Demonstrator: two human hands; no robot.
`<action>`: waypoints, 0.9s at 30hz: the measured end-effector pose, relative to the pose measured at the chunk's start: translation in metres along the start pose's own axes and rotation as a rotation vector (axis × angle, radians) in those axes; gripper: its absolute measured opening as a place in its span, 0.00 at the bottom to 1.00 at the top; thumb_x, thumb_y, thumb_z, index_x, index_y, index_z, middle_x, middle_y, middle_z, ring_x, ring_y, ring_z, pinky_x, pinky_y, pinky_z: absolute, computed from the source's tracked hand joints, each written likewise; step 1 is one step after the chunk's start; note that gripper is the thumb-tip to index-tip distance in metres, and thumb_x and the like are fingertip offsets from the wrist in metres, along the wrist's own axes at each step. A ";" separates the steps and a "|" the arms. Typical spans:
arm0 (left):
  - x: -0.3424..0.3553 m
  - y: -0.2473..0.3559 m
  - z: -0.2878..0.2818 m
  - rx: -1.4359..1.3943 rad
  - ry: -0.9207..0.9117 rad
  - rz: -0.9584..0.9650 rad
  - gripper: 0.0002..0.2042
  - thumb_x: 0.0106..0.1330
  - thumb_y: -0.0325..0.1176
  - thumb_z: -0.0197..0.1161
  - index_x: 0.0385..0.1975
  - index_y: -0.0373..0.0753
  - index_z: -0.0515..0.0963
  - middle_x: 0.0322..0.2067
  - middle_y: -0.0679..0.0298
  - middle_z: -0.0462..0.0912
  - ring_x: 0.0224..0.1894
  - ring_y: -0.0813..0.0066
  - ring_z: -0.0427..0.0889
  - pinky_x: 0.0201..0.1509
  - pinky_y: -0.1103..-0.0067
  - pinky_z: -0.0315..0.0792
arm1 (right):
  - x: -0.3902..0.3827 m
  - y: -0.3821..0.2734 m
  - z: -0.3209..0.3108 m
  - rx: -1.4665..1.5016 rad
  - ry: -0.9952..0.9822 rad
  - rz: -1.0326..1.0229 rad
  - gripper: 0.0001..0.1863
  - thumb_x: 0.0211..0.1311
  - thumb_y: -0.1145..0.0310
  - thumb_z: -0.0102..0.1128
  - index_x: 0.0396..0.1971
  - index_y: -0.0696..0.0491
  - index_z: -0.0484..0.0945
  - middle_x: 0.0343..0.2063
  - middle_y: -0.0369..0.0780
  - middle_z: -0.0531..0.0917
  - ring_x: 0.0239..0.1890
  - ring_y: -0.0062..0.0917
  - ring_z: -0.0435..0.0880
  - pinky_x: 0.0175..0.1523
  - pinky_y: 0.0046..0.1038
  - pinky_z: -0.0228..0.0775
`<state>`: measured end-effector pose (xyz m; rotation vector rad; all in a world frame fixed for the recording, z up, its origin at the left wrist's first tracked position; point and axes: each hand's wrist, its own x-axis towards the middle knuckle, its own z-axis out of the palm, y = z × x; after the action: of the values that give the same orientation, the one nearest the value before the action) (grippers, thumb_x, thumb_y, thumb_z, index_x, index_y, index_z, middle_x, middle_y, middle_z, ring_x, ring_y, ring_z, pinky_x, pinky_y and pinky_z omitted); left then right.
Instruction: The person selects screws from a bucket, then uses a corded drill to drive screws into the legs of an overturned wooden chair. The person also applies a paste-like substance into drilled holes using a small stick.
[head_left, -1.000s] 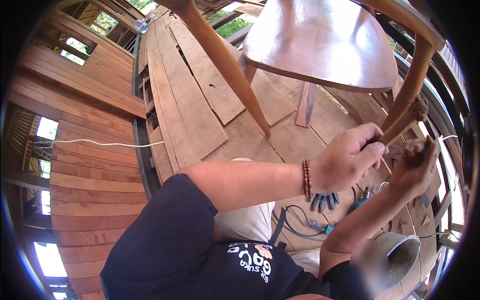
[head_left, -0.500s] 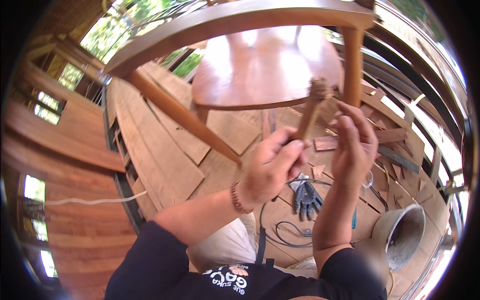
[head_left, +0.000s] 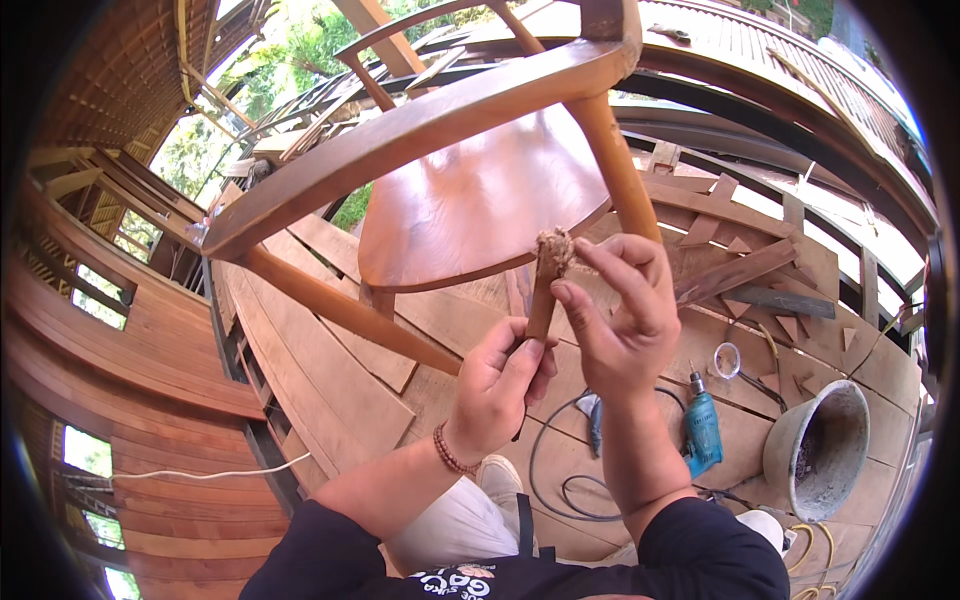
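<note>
My left hand [head_left: 500, 385] is closed round the lower part of a flat wooden stick [head_left: 542, 305], held up at a slant. A rough brown clump [head_left: 554, 246], like putty or wet sawdust, sits on the stick's upper end. Beside that clump is my right hand [head_left: 628, 320], its thumb and forefinger apart; I cannot tell whether a fingertip touches it. Just beyond both hands stands a wooden chair [head_left: 470, 190] with a glossy seat, a curved rail [head_left: 400, 135] and round legs.
A teal power drill [head_left: 703, 425] lies on the plank floor, right of a looped black cable [head_left: 545, 470]. Farther right, a grey bucket [head_left: 850, 455] leans with dark stuff inside. Wood offcuts [head_left: 745, 270] are scattered beyond it. Loose boards [head_left: 310, 340] lie at the left.
The view has shifted, bringing the drill into sight and hiding the glove. My right hand has come closer to the clump on the stick. My left hand still grips the stick.
</note>
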<state>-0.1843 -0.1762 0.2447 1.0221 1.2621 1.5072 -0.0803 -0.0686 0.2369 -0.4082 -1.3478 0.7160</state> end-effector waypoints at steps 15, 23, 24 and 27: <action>0.002 -0.003 0.004 0.149 0.028 0.072 0.09 0.76 0.32 0.50 0.45 0.35 0.74 0.29 0.69 0.76 0.25 0.89 0.69 0.28 0.89 0.65 | 0.002 -0.006 -0.002 -0.022 0.084 0.030 0.11 0.50 0.79 0.71 0.36 0.58 0.84 0.37 0.42 0.78 0.40 0.28 0.78 0.46 0.26 0.70; 0.002 -0.006 0.005 0.297 0.066 0.108 0.10 0.76 0.33 0.50 0.45 0.33 0.73 0.28 0.70 0.77 0.25 0.89 0.71 0.27 0.88 0.66 | -0.001 -0.010 0.004 -0.052 0.173 0.071 0.09 0.48 0.77 0.70 0.32 0.57 0.83 0.38 0.43 0.79 0.40 0.31 0.78 0.43 0.30 0.71; 0.003 -0.008 0.006 0.311 0.063 0.124 0.10 0.76 0.33 0.51 0.45 0.33 0.73 0.28 0.70 0.77 0.25 0.89 0.71 0.26 0.88 0.66 | -0.001 -0.010 0.004 -0.055 0.185 0.073 0.09 0.48 0.77 0.70 0.31 0.57 0.82 0.38 0.42 0.79 0.41 0.31 0.78 0.43 0.30 0.71; 0.005 -0.011 0.004 0.328 0.052 0.139 0.10 0.77 0.33 0.50 0.45 0.33 0.72 0.27 0.70 0.76 0.25 0.89 0.70 0.26 0.88 0.65 | -0.001 -0.010 0.004 -0.067 0.194 0.075 0.09 0.47 0.77 0.70 0.31 0.57 0.82 0.38 0.42 0.79 0.41 0.31 0.78 0.44 0.29 0.71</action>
<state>-0.1802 -0.1697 0.2342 1.3119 1.5368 1.4675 -0.0819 -0.0773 0.2430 -0.5697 -1.1800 0.6763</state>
